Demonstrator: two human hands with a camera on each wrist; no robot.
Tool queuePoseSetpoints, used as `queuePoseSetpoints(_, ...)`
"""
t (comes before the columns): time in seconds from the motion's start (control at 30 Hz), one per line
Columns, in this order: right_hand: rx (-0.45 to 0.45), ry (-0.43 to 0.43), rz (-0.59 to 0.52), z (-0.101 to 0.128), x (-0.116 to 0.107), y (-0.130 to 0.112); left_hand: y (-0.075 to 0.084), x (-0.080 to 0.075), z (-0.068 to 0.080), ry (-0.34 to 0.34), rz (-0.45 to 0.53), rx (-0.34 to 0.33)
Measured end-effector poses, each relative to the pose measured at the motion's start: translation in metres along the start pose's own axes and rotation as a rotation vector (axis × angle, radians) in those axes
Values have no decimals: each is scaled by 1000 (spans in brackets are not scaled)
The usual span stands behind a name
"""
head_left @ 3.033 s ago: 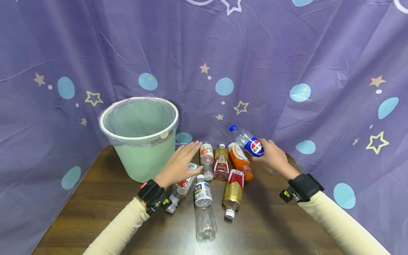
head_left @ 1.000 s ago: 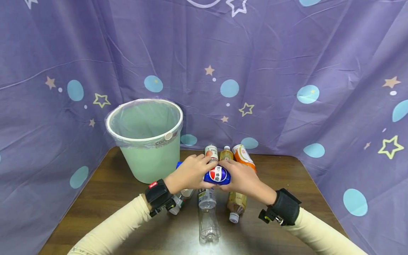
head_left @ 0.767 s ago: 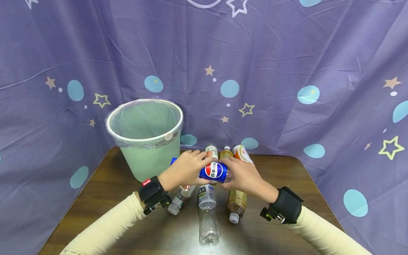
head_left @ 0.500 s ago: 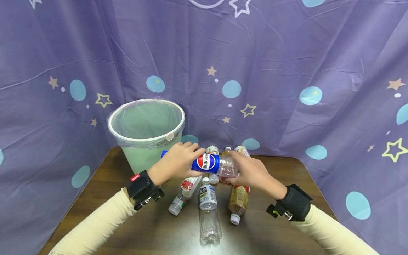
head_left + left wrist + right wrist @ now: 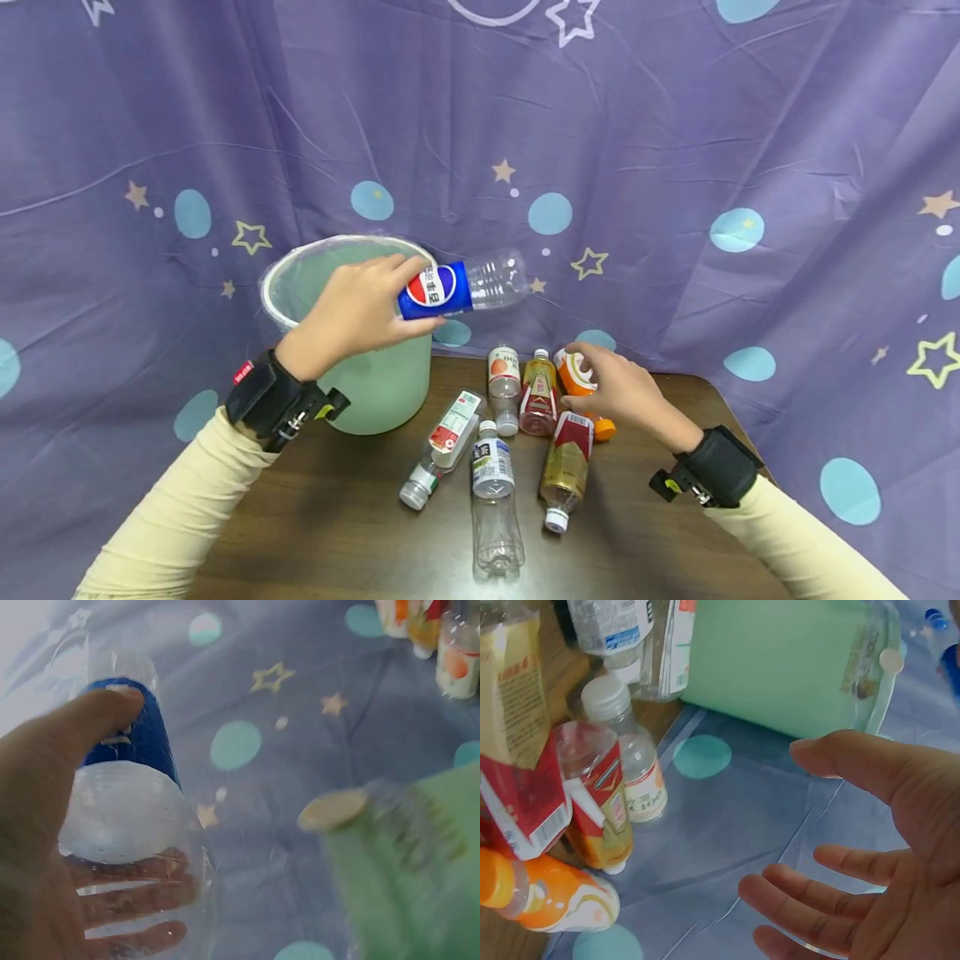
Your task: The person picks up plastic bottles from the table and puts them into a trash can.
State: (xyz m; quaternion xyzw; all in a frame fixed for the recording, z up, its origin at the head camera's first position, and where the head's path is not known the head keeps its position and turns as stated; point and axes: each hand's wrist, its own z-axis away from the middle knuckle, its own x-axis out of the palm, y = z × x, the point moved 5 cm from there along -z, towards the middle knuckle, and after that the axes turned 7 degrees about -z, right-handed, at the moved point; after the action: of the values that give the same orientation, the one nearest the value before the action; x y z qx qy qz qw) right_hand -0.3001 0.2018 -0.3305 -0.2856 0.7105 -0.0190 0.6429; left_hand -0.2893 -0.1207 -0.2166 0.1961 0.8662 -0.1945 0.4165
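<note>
My left hand [image 5: 360, 304] grips a clear plastic soda bottle [image 5: 491, 282] with a blue label, raised at the front right of the green bin's rim [image 5: 281, 304]. The bottle lies almost level, its base toward the right and its cap end hidden by the hand. In the left wrist view, the thumb crosses the blue label [image 5: 150, 742] and the fingers show through the clear plastic. My right hand [image 5: 618, 387] holds nothing, fingers spread and slightly bent, over an orange-labelled bottle [image 5: 573, 373] that it partly covers.
On the brown wooden table [image 5: 360, 533] lie several more bottles: a peach-label one [image 5: 504, 375], two with red and gold labels [image 5: 538, 396], [image 5: 567, 467], a white-label one [image 5: 453, 425] and a clear one [image 5: 495, 508]. A purple star-patterned curtain [image 5: 637, 167] hangs behind.
The soda bottle passed from the right hand to the left, which carried it up and left to the bin. The right hand let go and drew back to the right.
</note>
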Motion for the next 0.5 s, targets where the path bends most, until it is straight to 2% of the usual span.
queuePoseSetpoints(0.13,34,-14,-29,-6,-1,13,-23,-11,-12,-79,12,-108)
queuePoseSetpoints(0.23,45,-22,-67,-10,-2,21,-36,-15,-19,-118,10,-159)
queuePoseSetpoints(0.5,98,-42,-103,-19,-2,44,-63,-20,-35,-154,58,-234)
